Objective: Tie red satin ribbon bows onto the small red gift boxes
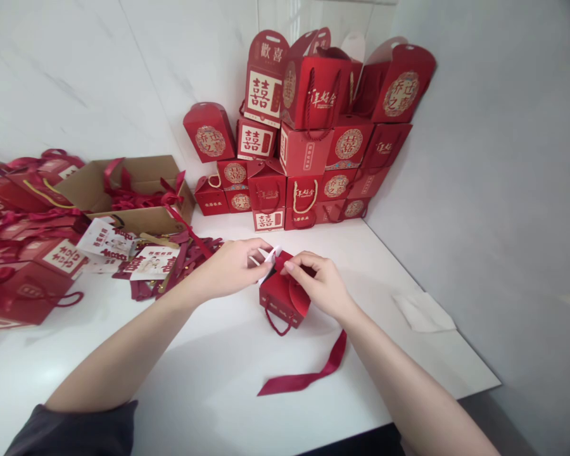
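A small red gift box with a cord handle stands on the white table between my hands. My left hand pinches a white inner flap at the box's top left. My right hand is closed on the red top flap on the box's right side. A loose dark red ribbon lies on the table just in front of the box, under my right wrist.
A stack of finished red gift boxes fills the back corner. An open cardboard carton with ribbons, flat red boxes and printed cards lie at the left. A white paper sheet lies near the table's right edge.
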`<state>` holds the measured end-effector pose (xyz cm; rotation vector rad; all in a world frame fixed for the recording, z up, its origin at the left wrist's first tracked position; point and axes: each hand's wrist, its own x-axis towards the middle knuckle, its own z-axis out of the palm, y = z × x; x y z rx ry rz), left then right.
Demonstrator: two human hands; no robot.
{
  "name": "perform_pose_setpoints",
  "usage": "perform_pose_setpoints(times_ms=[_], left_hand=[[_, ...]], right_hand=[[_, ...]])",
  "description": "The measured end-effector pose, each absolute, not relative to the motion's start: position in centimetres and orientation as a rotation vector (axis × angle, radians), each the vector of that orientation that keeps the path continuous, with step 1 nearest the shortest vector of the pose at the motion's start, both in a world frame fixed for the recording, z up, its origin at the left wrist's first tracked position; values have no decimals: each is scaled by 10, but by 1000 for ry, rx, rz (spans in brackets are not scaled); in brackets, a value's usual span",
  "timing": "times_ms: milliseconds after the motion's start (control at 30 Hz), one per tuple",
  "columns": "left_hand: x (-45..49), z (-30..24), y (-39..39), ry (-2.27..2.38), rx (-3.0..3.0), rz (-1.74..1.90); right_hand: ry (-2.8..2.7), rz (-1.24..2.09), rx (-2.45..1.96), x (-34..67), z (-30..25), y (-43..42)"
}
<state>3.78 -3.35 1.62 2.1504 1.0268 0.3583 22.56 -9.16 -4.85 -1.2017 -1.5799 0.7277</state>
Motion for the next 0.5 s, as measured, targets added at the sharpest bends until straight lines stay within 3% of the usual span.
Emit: perform_pose_setpoints(times_ms=[300, 500], left_hand=[[37, 18, -33, 1020, 2154, 316], [39, 19, -35, 1027, 2152, 314]], right_hand=[[-1573, 804, -1212, 229, -49, -89], [-1644, 627, -1251, 225, -48, -89]])
